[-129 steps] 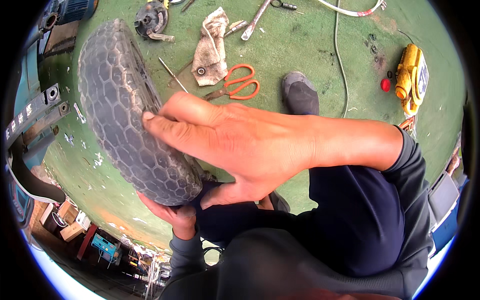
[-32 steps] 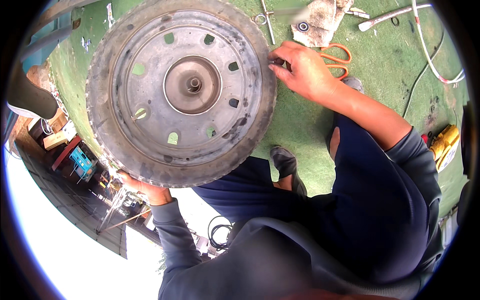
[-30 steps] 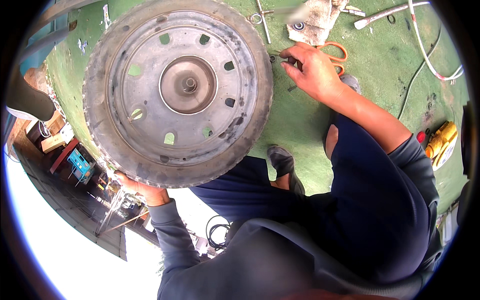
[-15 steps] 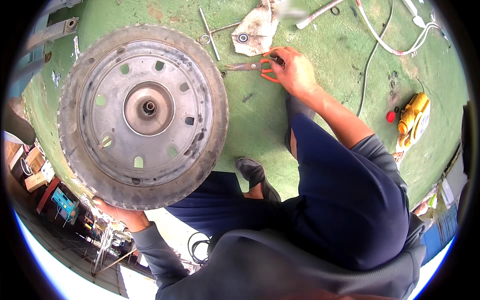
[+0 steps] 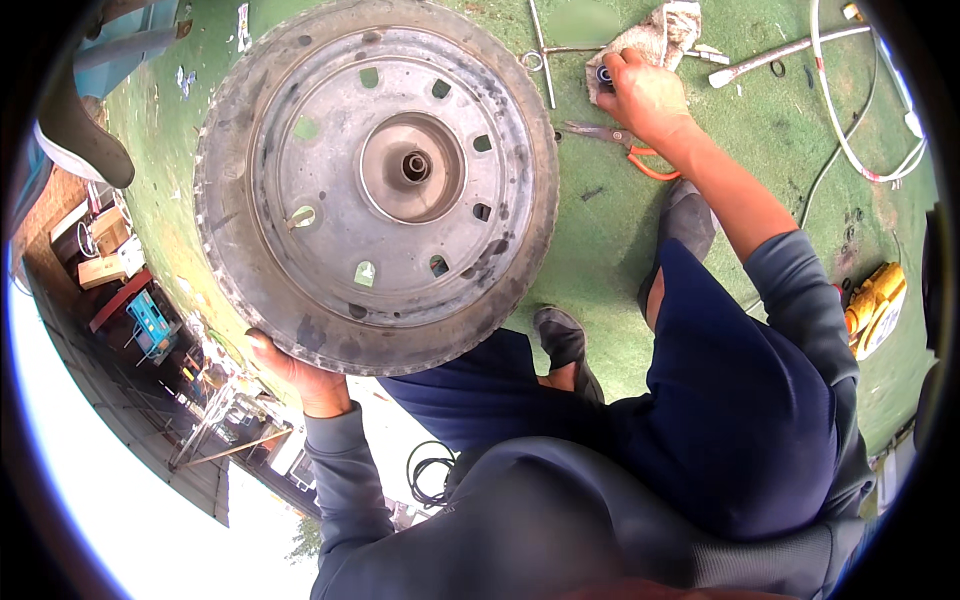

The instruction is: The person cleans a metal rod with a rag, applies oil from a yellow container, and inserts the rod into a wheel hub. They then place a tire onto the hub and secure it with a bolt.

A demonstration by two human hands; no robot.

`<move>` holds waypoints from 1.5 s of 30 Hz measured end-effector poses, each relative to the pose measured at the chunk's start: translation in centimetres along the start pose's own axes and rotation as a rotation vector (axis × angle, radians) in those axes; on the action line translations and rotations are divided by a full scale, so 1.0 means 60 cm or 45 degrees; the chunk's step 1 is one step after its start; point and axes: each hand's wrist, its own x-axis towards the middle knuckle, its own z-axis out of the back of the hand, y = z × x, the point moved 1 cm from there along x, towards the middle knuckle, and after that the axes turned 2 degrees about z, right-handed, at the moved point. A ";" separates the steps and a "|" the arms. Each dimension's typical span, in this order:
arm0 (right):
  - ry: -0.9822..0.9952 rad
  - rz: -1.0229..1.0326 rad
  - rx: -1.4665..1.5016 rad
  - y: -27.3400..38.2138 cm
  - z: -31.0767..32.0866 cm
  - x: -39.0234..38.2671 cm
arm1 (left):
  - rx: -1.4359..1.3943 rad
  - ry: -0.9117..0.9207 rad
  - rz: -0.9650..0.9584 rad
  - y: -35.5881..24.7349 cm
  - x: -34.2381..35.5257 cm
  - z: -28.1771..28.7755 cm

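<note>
A wheel with a worn tyre (image 5: pixel 228 215) and a grey metal rim (image 5: pixel 330 150) fills the left of the view, a round hub opening (image 5: pixel 415 168) at its centre. My left hand (image 5: pixel 300 375) is closed on the lower left edge of the tyre, its fingers partly hidden beneath. My right hand (image 5: pixel 645 98) reaches far right, fingertips pinched on a small ring-shaped bearing (image 5: pixel 604 75) at the edge of a stained cloth (image 5: pixel 665 35). Just below that hand, on the green floor, lies an orange-handled plier-like tool (image 5: pixel 652 168), partly covered by it.
A T-shaped metal bar (image 5: pixel 545 60) lies beyond the wheel. Rightward are a metal tube (image 5: pixel 790 55), a pale hose (image 5: pixel 835 125) and a yellow device (image 5: pixel 878 300). My shoes (image 5: pixel 685 225) rest on the floor. Boxes (image 5: pixel 105 255) and a blue machine (image 5: pixel 150 318) stand left.
My right hand has moved from the orange-handled tool to the bearing on the cloth, fingers closing there. My left hand still holds the tyre. The whole view has shifted, with the wheel now further right.
</note>
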 end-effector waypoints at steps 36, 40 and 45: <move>-0.441 -0.195 0.588 -0.051 0.032 -0.068 | -0.002 -0.146 0.017 -0.033 -0.046 -0.090; -0.383 -0.188 0.472 -0.080 0.014 -0.092 | 0.013 -0.181 -0.002 -0.033 -0.045 -0.081; -0.224 -0.120 0.336 -0.053 0.015 -0.088 | 0.044 -0.165 -0.015 -0.033 -0.040 -0.064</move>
